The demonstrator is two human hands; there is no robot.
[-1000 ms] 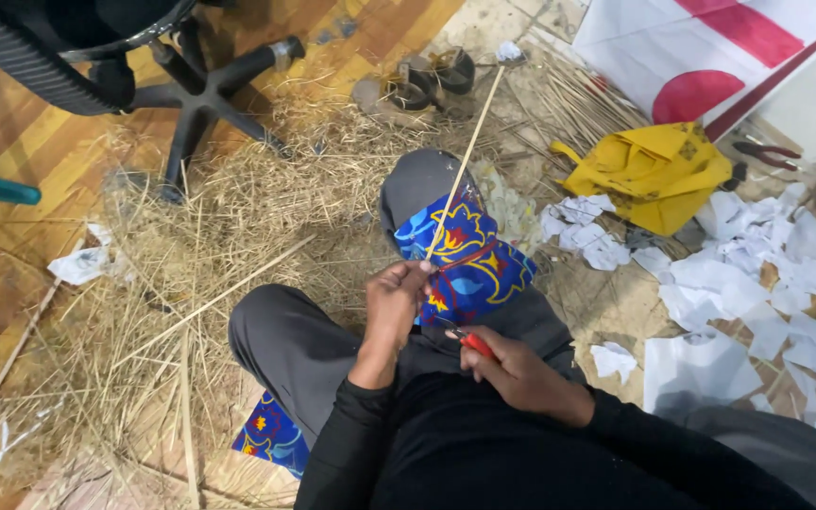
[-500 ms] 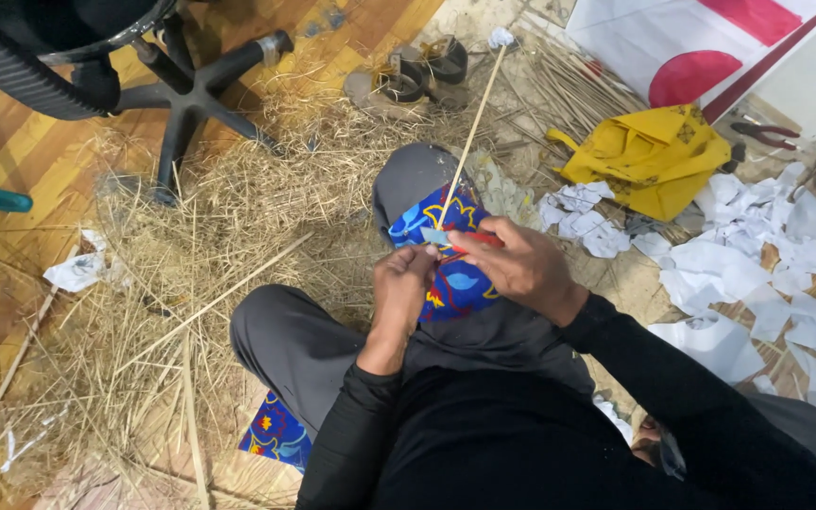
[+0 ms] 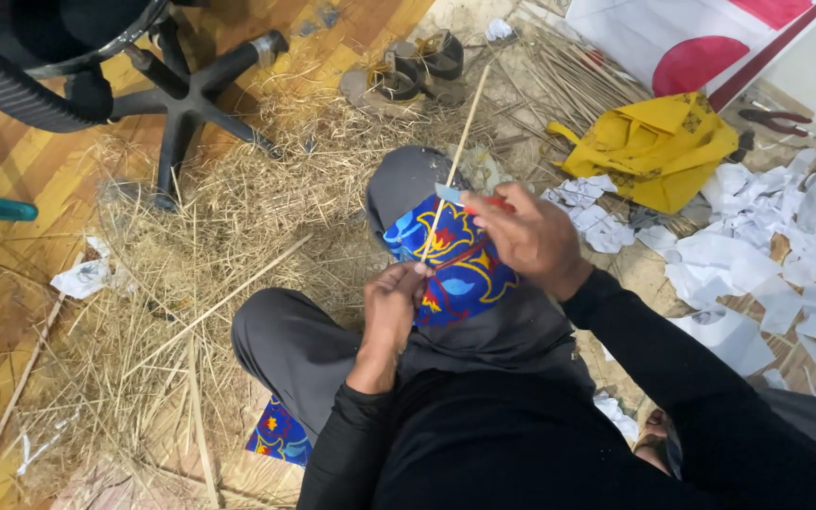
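Seated amid straw (image 3: 191, 283) on a wooden floor (image 3: 11, 170), legs crossed, patterned cloth (image 3: 460, 269) over the lap. Chair base (image 3: 186, 90) at ten o'clock, yellow bag (image 3: 658, 151) at two, torn paper (image 3: 767, 264) at three, sandals (image 3: 408, 71) at twelve. Left hand (image 3: 391, 307) clenched around the lower end of a thin stick (image 3: 455, 156), tip pointing to twelve o'clock. Right hand (image 3: 526, 236) gripping a red-handled knife (image 3: 469, 198), blade touching the stick just above the cloth. Shaving apparently under way: stick looking pale and smooth above the blade, part below hidden in the fist. More sticks (image 3: 578, 85) at one o'clock, seemingly unworked.
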